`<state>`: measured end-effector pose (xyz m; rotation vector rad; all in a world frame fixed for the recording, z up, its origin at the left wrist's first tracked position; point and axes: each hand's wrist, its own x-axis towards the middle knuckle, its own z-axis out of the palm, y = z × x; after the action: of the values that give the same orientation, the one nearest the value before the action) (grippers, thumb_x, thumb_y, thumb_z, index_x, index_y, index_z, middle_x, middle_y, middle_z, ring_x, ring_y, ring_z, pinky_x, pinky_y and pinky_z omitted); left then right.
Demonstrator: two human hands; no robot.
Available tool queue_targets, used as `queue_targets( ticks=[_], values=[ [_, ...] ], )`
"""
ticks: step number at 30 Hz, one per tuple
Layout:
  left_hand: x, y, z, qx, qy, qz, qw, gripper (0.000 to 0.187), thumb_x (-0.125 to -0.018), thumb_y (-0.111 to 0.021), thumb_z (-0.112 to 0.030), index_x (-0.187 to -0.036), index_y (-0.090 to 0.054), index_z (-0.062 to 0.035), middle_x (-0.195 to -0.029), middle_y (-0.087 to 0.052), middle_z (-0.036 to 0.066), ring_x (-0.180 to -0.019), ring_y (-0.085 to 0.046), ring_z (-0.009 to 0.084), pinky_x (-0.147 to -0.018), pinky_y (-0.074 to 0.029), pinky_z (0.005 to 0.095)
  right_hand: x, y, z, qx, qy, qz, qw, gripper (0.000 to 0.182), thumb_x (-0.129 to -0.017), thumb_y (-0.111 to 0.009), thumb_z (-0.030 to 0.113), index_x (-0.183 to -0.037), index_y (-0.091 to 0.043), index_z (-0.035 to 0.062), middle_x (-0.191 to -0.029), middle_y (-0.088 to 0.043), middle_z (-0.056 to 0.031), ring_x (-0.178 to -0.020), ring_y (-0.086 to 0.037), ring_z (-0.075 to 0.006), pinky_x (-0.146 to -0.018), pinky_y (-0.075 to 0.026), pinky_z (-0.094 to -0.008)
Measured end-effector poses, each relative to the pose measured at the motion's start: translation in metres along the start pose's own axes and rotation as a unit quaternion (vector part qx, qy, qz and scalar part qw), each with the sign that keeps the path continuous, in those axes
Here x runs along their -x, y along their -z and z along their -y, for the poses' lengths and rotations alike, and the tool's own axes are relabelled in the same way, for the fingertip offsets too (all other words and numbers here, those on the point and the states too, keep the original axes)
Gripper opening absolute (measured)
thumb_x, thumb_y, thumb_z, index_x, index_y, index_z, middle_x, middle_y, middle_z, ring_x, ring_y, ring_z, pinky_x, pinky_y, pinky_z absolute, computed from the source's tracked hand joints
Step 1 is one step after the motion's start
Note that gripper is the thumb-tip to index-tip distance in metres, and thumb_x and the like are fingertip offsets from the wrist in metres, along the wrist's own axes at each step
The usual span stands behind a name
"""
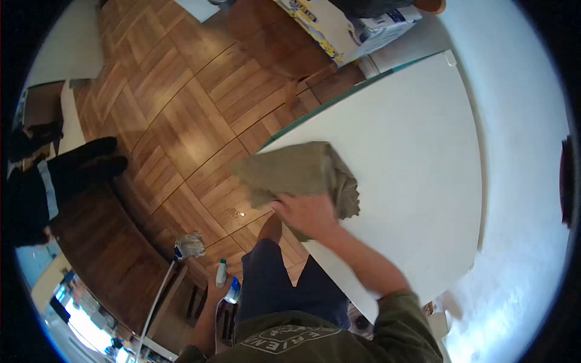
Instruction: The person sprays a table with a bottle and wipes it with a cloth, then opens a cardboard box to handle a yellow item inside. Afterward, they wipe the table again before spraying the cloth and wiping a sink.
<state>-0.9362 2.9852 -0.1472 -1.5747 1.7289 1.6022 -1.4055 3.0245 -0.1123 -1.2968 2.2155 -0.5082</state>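
Observation:
My right hand (310, 216) grips an olive-green cloth (290, 169) by its near side. The cloth spreads over the left edge of a white flat top (411, 151), with part of it hanging out past that edge. Low on the left, beside my leg, my left hand (216, 293) is closed around what looks like a spray bottle (221, 273), white and green at its upper end. A blue part (232, 290) shows beside those fingers. Most of the bottle's body is hidden or too small to make out.
A mop (190, 245) leans by a dark wooden table (103, 242) on the left. A cardboard box (339, 30) stands beyond the white top, beside a brown wooden surface (266, 36). Dark clothing (78, 166) lies at far left. Parquet floor (181, 127) runs between; a pale wall (514, 121) bounds the right.

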Motion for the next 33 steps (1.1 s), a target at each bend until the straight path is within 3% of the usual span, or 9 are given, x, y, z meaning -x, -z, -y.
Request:
queue_targets(
  ticks=[2,4,6,9,15,17,21,26,33],
  values=[
    [-0.004,0.003,-0.005,-0.001,-0.014,-0.019,1.0,0.034,-0.085,-0.069,-0.011,-0.118,-0.062,-0.0029,-0.082,-0.06,-0.002,-0.073,-0.056,0.0085,-0.068,-0.047,0.0268,0.014,0.045,-0.05,0.054,-0.034,-0.116,0.991,0.055,-0.089,-0.055,0.053,-0.117,-0.065,0.0073,-0.123,-0.06,-0.0243,-0.116,-0.055,-0.042,-0.101,-0.041,-0.0499],
    [0.002,0.004,-0.02,0.015,-0.021,-0.025,0.999,0.033,-0.086,-0.071,-0.013,-0.116,-0.061,-0.003,-0.086,-0.061,-0.001,-0.076,-0.057,0.0092,-0.069,-0.048,0.0275,-0.009,0.126,-0.118,0.013,-0.417,0.0,0.909,0.066,-0.092,-0.048,0.057,-0.131,-0.055,0.0036,-0.123,-0.059,-0.0263,-0.115,-0.055,-0.0426,-0.095,-0.045,-0.0516],
    [0.001,0.011,-0.018,0.046,-0.005,-0.028,0.999,0.033,-0.085,-0.07,-0.01,-0.115,-0.063,-0.0014,-0.085,-0.063,0.0,-0.075,-0.057,0.0073,-0.068,-0.048,0.0267,-0.021,0.163,-0.25,0.283,-0.325,-0.109,0.896,0.077,-0.095,-0.033,0.066,-0.143,-0.043,0.0068,-0.137,-0.05,-0.0228,-0.118,-0.053,-0.045,-0.092,-0.046,-0.0565],
    [0.004,0.007,0.005,0.074,0.001,-0.027,0.997,0.032,-0.085,-0.069,-0.009,-0.115,-0.063,-0.0006,-0.087,-0.064,0.001,-0.074,-0.057,0.0063,-0.067,-0.049,0.0264,-0.067,0.165,-0.258,0.176,-0.38,-0.316,0.851,0.068,-0.095,-0.038,0.06,-0.147,-0.037,0.0152,-0.149,-0.04,-0.0186,-0.136,-0.033,-0.0478,-0.106,-0.017,-0.0725],
    [-0.012,0.019,-0.009,0.037,-0.082,-0.023,0.996,0.031,-0.088,-0.069,-0.011,-0.116,-0.061,-0.0005,-0.088,-0.063,0.002,-0.071,-0.057,0.0088,-0.066,-0.049,0.0271,0.018,0.019,-0.021,0.072,0.062,-0.056,0.994,0.065,-0.088,-0.053,0.052,-0.145,-0.044,0.0206,-0.159,-0.024,-0.0108,-0.143,-0.025,-0.0448,-0.115,-0.019,-0.0601],
    [-0.013,0.018,-0.015,0.025,-0.089,-0.034,0.995,0.03,-0.088,-0.07,-0.012,-0.114,-0.061,-0.0007,-0.086,-0.062,0.001,-0.072,-0.057,0.0096,-0.066,-0.049,0.0275,0.034,0.06,-0.051,0.054,-0.046,0.029,0.997,0.067,-0.086,-0.056,0.053,-0.144,-0.046,0.0199,-0.157,-0.03,-0.0097,-0.143,-0.029,-0.039,-0.116,-0.022,-0.0554],
    [-0.016,0.017,0.012,0.067,-0.092,-0.039,0.993,0.021,-0.089,-0.071,-0.015,-0.1,-0.06,-0.0012,-0.083,-0.06,0.001,-0.072,-0.056,0.0098,-0.063,-0.047,0.0276,-0.015,0.158,-0.231,0.222,-0.266,-0.255,0.903,0.07,-0.093,-0.04,0.058,-0.142,-0.047,0.0087,-0.153,-0.034,-0.0187,-0.142,-0.027,-0.0401,-0.11,-0.027,-0.0618],
    [-0.01,0.02,0.01,0.033,-0.073,-0.018,0.997,0.026,-0.088,-0.068,-0.011,-0.11,-0.062,0.0026,-0.087,-0.064,0.006,-0.077,-0.061,0.012,-0.068,-0.051,0.0309,-0.095,0.27,-0.385,0.477,-0.153,-0.071,0.863,0.06,-0.096,-0.038,0.055,-0.141,-0.046,0.0163,-0.151,-0.038,-0.0114,-0.14,-0.026,-0.0452,-0.112,-0.024,-0.0602],
    [-0.008,0.014,0.023,-0.042,-0.046,-0.04,0.997,0.033,-0.087,-0.068,-0.011,-0.117,-0.061,0.0012,-0.094,-0.068,0.009,-0.084,-0.063,0.0122,-0.077,-0.052,0.0309,-0.078,0.123,-0.202,0.438,-0.202,-0.213,0.85,0.053,-0.094,-0.052,0.034,-0.145,-0.039,0.0315,-0.154,-0.031,-0.01,-0.139,-0.025,-0.0494,-0.103,-0.028,-0.0722]
  ],
)
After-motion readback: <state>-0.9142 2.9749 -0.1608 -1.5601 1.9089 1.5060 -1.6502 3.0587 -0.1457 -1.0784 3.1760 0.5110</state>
